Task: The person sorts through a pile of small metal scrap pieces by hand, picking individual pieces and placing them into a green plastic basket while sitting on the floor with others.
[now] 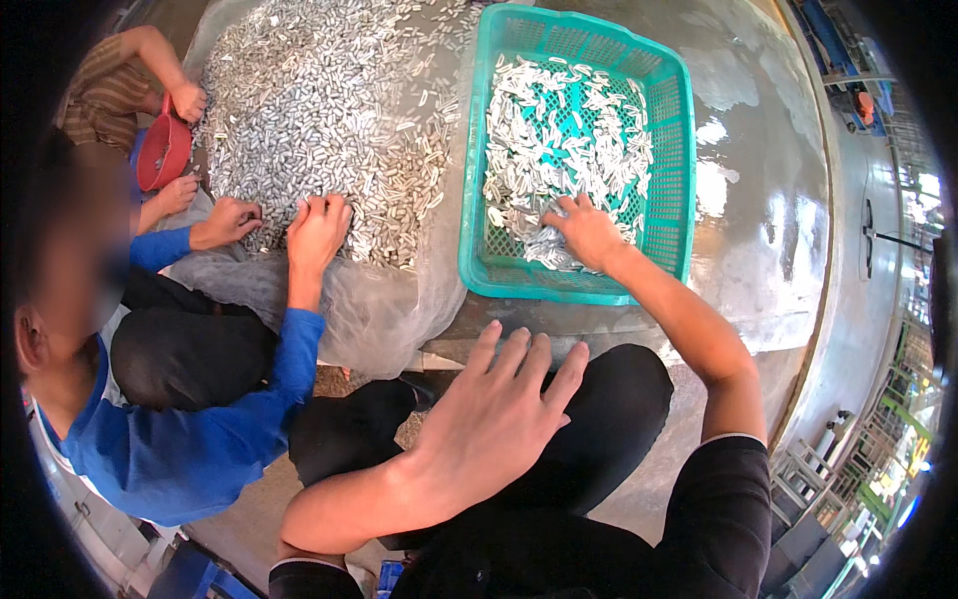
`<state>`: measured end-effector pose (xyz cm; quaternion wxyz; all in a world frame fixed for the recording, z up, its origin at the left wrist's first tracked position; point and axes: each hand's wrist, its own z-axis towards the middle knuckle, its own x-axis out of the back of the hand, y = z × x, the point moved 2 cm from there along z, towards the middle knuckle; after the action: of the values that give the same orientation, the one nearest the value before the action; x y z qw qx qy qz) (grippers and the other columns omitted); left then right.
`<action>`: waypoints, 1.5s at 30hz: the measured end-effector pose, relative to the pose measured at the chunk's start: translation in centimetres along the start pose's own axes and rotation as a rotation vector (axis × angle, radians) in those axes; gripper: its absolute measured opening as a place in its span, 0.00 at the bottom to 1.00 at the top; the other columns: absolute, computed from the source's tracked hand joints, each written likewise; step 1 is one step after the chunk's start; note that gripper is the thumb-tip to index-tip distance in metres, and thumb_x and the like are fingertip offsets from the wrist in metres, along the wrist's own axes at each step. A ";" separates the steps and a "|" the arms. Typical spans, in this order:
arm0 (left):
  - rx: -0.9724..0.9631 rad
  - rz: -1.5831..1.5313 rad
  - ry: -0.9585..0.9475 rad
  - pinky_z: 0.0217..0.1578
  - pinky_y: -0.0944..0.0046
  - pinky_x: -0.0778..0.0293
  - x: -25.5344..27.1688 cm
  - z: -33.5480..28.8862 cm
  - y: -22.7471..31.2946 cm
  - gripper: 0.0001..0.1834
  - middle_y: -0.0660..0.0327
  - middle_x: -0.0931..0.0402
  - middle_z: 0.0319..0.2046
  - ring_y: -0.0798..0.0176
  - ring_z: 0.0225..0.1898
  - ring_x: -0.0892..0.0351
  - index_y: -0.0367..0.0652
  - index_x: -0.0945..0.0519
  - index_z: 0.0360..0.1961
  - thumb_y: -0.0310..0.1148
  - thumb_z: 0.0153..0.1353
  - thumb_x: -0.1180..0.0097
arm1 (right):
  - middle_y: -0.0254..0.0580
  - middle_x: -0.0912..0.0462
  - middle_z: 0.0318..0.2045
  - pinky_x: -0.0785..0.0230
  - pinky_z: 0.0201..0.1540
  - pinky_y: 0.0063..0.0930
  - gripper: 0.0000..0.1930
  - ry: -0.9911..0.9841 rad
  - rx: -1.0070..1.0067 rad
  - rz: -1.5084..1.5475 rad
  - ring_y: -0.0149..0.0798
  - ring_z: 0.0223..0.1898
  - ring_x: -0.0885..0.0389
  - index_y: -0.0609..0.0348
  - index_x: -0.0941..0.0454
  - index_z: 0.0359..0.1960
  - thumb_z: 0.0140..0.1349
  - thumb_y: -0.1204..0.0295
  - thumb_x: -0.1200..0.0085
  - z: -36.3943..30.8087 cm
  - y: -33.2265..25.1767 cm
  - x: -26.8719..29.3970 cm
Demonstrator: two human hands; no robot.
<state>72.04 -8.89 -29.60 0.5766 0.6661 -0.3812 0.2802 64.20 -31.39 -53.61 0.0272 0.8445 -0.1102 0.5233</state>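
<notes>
Over my lap, my left hand (499,424) hovers with its fingers spread, holding nothing. My right hand (591,238) reaches into a green plastic basket (671,200), fingers bent down among small oblong pieces. What those fingers grip, if anything, is hidden. Whitish pieces (624,110) lie loosely over the perforated basket floor, and a shinier grey cluster (549,250) sits just below my right fingertips. Left of the basket, a broad heap of similar silvery-grey pieces (299,130) covers the work surface.
Beside me on the left, a person in a blue sleeve (220,439) has both hands at the heap's near edge. Farther off, another person's hands are near a red scoop-like container (165,155). Thin clear sheeting (389,309) hangs over the table edge.
</notes>
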 end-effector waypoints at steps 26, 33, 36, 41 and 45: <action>-0.016 0.026 0.030 0.60 0.43 0.39 0.3 0.1 -0.6 0.32 0.45 0.30 0.50 0.46 0.55 0.31 0.37 0.35 0.62 0.40 0.59 0.44 | 0.52 0.37 0.64 0.42 0.64 0.46 0.22 0.356 -0.098 0.003 0.54 0.63 0.36 0.36 0.24 0.55 0.57 0.62 0.41 5.2 8.0 1.2; -0.048 0.086 0.200 0.55 0.47 0.34 0.1 -0.7 1.2 0.26 0.47 0.26 0.43 0.47 0.47 0.25 0.34 0.31 0.57 0.37 0.60 0.54 | 0.50 0.19 0.40 0.28 0.47 0.39 0.14 0.700 0.088 0.327 0.51 0.41 0.20 0.54 0.21 0.46 0.58 0.69 0.42 6.6 -3.8 12.2; -0.095 -0.203 0.515 0.48 0.53 0.29 2.4 -1.4 1.4 0.25 0.49 0.26 0.40 0.51 0.42 0.24 0.33 0.28 0.54 0.36 0.58 0.51 | 0.51 0.20 0.45 0.29 0.51 0.39 0.18 0.421 0.323 0.380 0.52 0.46 0.21 0.54 0.24 0.50 0.58 0.65 0.42 9.8 -11.8 11.6; -0.087 -0.274 0.776 0.33 0.64 0.28 3.7 -1.5 0.1 0.20 0.56 0.26 0.35 0.60 0.34 0.24 0.34 0.24 0.44 0.33 0.50 0.42 | 0.60 0.51 0.70 0.60 0.69 0.58 0.58 0.029 -0.173 0.158 0.60 0.71 0.56 0.48 0.51 0.71 0.42 0.31 0.42 17.7 -15.3 9.1; -0.108 -0.345 0.892 0.31 0.65 0.29 4.6 -2.1 0.0 0.18 0.59 0.28 0.30 0.61 0.31 0.25 0.34 0.23 0.40 0.33 0.48 0.42 | 0.66 0.55 0.69 0.64 0.68 0.61 0.68 0.102 -0.221 0.207 0.63 0.71 0.62 0.49 0.57 0.72 0.31 0.24 0.44 18.5 -17.1 3.8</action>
<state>74.74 -7.63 -25.52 0.7556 0.5037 0.0053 0.4186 85.72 -18.31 -57.40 0.0714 0.7928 -0.2519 0.5504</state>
